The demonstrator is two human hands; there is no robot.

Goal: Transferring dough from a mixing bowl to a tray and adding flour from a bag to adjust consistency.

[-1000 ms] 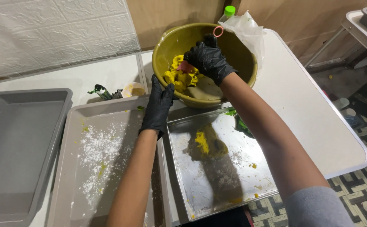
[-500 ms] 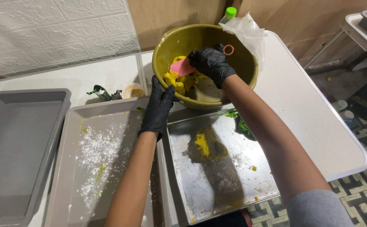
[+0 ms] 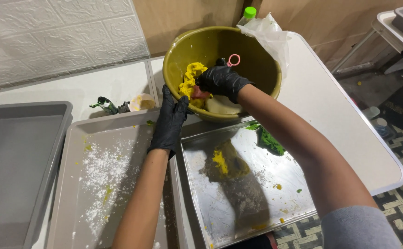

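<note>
An olive-green bowl (image 3: pixel 256 55) tilts toward me at the far middle of the white table. Yellow dough (image 3: pixel 190 78) clings to its inner left wall. My right hand (image 3: pixel 220 80), in a black glove, is inside the bowl, shut on a pink scraper (image 3: pixel 200 94) whose ring handle (image 3: pixel 234 59) sticks up behind the fingers. The scraper blade presses against the dough. My left hand (image 3: pixel 170 119), also black-gloved, grips the bowl's near rim from outside and steadies it.
A steel tray (image 3: pixel 266 203) with a smear of yellow dough (image 3: pixel 220 161) and a green lump (image 3: pixel 270 140) lies below the bowl. A grey tray dusted with flour (image 3: pixel 72 184) sits left, a deeper grey bin (image 3: pixel 7 166) further left. A plastic bag (image 3: pixel 268 34) and green-capped bottle (image 3: pixel 249 12) stand behind the bowl.
My right hand has swept the pink scraper from the bowl's upper side down and left into the yellow dough. The left hand has stayed on the rim.
</note>
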